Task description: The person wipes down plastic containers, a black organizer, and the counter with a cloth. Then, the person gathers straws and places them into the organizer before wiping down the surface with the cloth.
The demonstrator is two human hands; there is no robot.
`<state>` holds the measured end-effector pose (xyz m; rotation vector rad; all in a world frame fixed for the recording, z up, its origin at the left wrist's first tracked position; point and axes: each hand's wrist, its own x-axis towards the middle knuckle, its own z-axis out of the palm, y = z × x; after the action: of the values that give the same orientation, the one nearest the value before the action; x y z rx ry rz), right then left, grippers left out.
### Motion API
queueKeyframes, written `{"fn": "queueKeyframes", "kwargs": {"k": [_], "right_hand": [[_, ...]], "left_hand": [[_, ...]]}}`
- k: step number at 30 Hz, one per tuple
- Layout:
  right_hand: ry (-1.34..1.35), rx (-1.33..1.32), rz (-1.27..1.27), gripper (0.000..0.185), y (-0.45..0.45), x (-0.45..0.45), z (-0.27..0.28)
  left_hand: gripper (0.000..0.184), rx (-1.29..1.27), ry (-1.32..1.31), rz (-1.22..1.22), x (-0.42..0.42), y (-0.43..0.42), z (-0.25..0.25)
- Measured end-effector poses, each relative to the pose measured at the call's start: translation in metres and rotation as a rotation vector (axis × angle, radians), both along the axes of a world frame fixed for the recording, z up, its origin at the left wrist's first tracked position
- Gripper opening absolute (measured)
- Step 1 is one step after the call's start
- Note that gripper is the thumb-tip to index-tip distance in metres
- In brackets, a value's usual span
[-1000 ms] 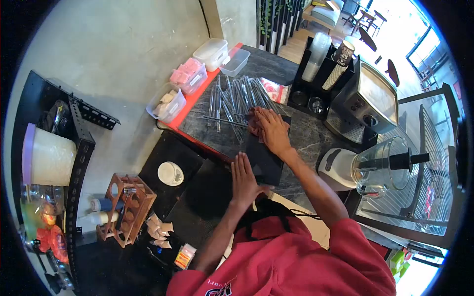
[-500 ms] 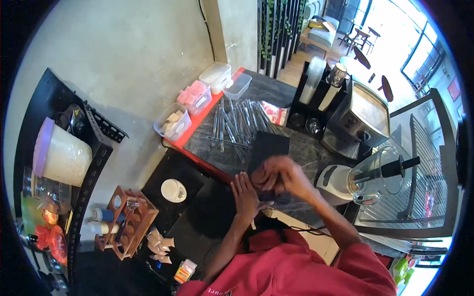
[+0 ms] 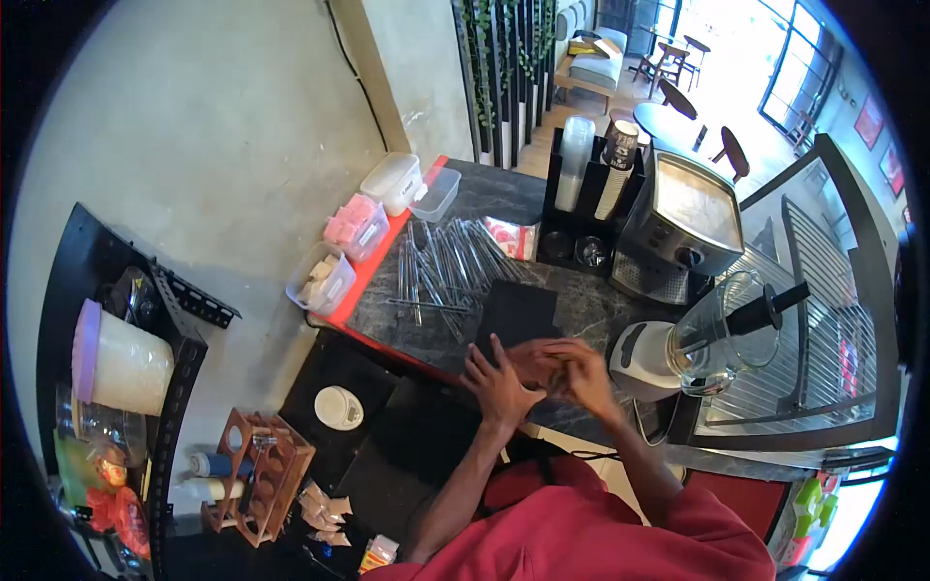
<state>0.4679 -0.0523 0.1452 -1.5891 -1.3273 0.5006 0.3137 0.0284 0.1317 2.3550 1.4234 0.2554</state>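
Note:
My left hand (image 3: 499, 389) is at the counter's front edge, its fingers and thumb spread apart, beside a reddish-brown item (image 3: 526, 364) that is mostly hidden. Close on its right, my right hand (image 3: 583, 382) has its fingers bent together over that item; what they pinch, if anything, is hidden. Just beyond both hands lies a flat black pad (image 3: 518, 315). A loose pile of thin, wrapped straws (image 3: 450, 266) covers the counter behind it, with a red-and-white packet (image 3: 511, 238) at the pile's right end.
Plastic tubs (image 3: 323, 281) line the red edge at left. A cup holder (image 3: 593, 179), a coffee machine (image 3: 678, 223) and a blender (image 3: 649, 358) stand to the right. Left of me are a round white scale (image 3: 339, 408) and a wooden rack (image 3: 254, 470).
The view has shifted a little. My right hand was blurred and raised over the counter; now it is lower, its fingers bent close to my left hand, which stays spread.

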Motion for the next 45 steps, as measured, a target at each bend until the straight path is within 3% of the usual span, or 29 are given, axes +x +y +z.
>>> {"fn": "queueKeyframes", "kwargs": {"k": [3, 7, 8, 9, 10, 12, 13, 14, 15, 16, 17, 19, 21, 23, 25, 27, 29, 30, 32, 33, 36, 41, 43, 45], "right_hand": [[0.411, 0.116, -0.379, 0.033, -0.038, 0.019, -0.008], [0.117, 0.237, -0.488, 0.03, -0.06, 0.038, -0.005], [0.318, 0.227, -0.524, 0.03, -0.064, 0.032, 0.003], [0.523, 0.214, -0.557, 0.031, -0.068, 0.028, 0.006], [0.524, 0.207, -0.563, 0.031, -0.073, 0.026, 0.001], [0.349, 0.301, -0.541, 0.032, -0.08, 0.028, -0.011], [0.346, 0.3, -0.541, 0.032, -0.081, 0.023, -0.008], [0.372, 0.284, -0.551, 0.033, -0.079, 0.015, -0.001], [0.399, 0.266, -0.558, 0.034, -0.077, 0.011, 0.003], [0.249, 0.254, -0.547, 0.036, -0.071, 0.013, 0.002], [0.251, 0.244, -0.545, 0.036, -0.07, 0.012, 0.001], [0.291, 0.218, -0.468, 0.037, -0.061, 0.007, 0.012], [0.411, 0.25, -0.42, 0.039, -0.049, 0.004, 0.021], [0.067, 0.145, -0.41, 0.04, -0.038, 0.013, 0.013], [-0.019, 0.16, -0.362, 0.04, -0.024, 0.014, 0.017], [-0.112, 0.192, -0.307, 0.047, -0.003, 0.008, 0.031], [-0.059, 0.158, -0.266, 0.054, 0.024, 0.0, 0.042], [0.055, 0.194, -0.078, 0.063, 0.041, -0.003, 0.058], [-0.463, 0.095, -0.088, 0.062, 0.064, 0.0, 0.038], [-0.594, -0.082, -0.049, 0.064, 0.077, 0.008, 0.006], [-0.726, -0.039, -0.067, 0.064, 0.09, -0.003, -0.021], [-0.659, -0.029, 0.141, 0.056, 0.024, -0.029, -0.009], [-0.454, -0.204, 0.372, 0.055, -0.007, -0.039, 0.004], [-0.549, -0.177, 0.348, 0.056, -0.008, -0.028, 0.002]], "left_hand": [[0.123, 0.015, -0.208, 0.009, -0.008, 0.013, 0.006], [0.112, -0.104, -0.542, -0.078, -0.031, 0.021, 0.022], [0.111, -0.176, -0.658, -0.126, -0.033, 0.023, 0.024], [0.097, -0.201, -0.766, -0.152, -0.035, 0.023, 0.021], [0.097, -0.209, -0.763, -0.153, -0.039, 0.022, 0.02], [0.081, -0.937, -1.116, -0.127, -0.041, 0.025, 0.017], [0.068, -1.088, -1.272, -0.108, -0.041, 0.024, -0.008], [0.068, -1.084, -1.278, -0.111, -0.041, 0.025, -0.033], [0.065, -1.259, -1.373, -0.071, -0.041, 0.025, -0.056], [0.062, -1.44, -1.464, -0.022, -0.042, 0.023, -0.06], [0.062, -1.443, -1.465, -0.011, -0.044, 0.021, -0.065], [0.06, -1.057, -1.047, -0.013, -0.046, 0.017, -0.071], [0.06, -1.039, -1.049, -0.055, -0.051, 0.018, -0.063], [0.06, -1.006, -1.056, -0.1, -0.056, 0.02, -0.052], [0.064, -0.857, -0.821, -0.091, -0.058, 0.018, -0.039], [0.074, -0.365, -0.642, -0.157, -0.053, -0.001, -0.025], [0.103, -0.161, -0.474, -0.217, -0.041, -0.023, -0.003], [0.112, -0.008, -0.323, -0.242, -0.035, -0.033, 0.005], [0.121, 0.049, -0.262, -0.267, -0.03, -0.04, 0.0], [0.123, 0.097, -0.249, -0.269, -0.027, -0.04, -0.001], [0.125, 0.15, -0.254, -0.272, -0.026, -0.038, -0.007], [0.124, 0.207, -0.202, -0.244, -0.023, -0.037, -0.009], [0.121, 0.407, -0.132, -0.207, -0.021, -0.033, -0.02], [0.121, 0.313, -0.268, -0.22, -0.024, -0.034, -0.015]]}}
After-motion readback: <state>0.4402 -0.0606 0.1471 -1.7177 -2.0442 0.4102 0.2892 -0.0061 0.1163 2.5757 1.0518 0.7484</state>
